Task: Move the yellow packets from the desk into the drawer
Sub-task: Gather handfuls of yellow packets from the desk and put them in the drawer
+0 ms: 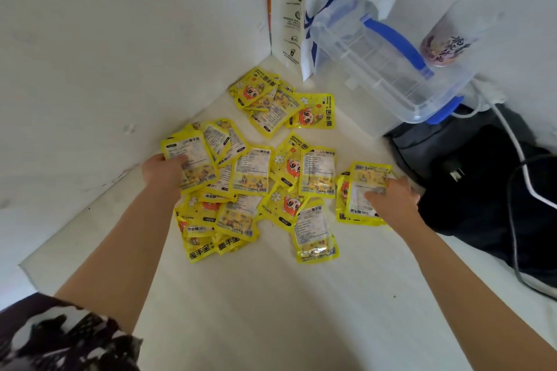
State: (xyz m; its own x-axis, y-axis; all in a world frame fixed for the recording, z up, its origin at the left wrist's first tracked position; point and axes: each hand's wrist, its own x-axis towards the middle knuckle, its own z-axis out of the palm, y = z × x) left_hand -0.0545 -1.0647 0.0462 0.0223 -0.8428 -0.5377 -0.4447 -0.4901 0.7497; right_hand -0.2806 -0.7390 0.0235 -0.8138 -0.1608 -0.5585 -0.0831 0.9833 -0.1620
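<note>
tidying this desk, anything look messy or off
The yellow hand-warmer packets lie scattered and overlapping across the desk, some face up, some face down. None looks torn or spilled.

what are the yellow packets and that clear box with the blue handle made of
Yellow packets: apparently thin printed plastic film, glossy; glare patches and flat sealed edges suggest it.
Clear box: seemingly rigid transparent plastic; the ribbed inside shows through its walls. Its blue handle looks like opaque moulded plastic.
</note>
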